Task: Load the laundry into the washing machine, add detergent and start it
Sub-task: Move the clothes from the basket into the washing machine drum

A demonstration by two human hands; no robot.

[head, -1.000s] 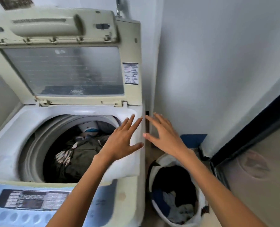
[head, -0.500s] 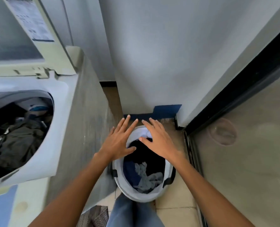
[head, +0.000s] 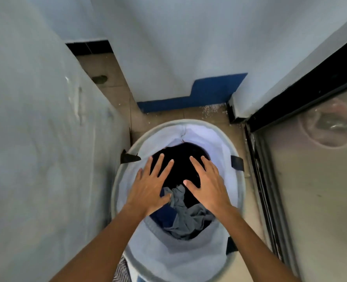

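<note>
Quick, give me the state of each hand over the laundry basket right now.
Left hand: open, fingers spread, holding nothing.
Right hand: open, fingers spread, holding nothing.
Both are above the clothes in the basket.

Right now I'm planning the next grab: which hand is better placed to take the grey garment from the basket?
Left, probably. The left hand has its thumb right beside the grey garment in the basket, while the right hand hovers over the dark clothes. Both hands are open and empty.
</note>
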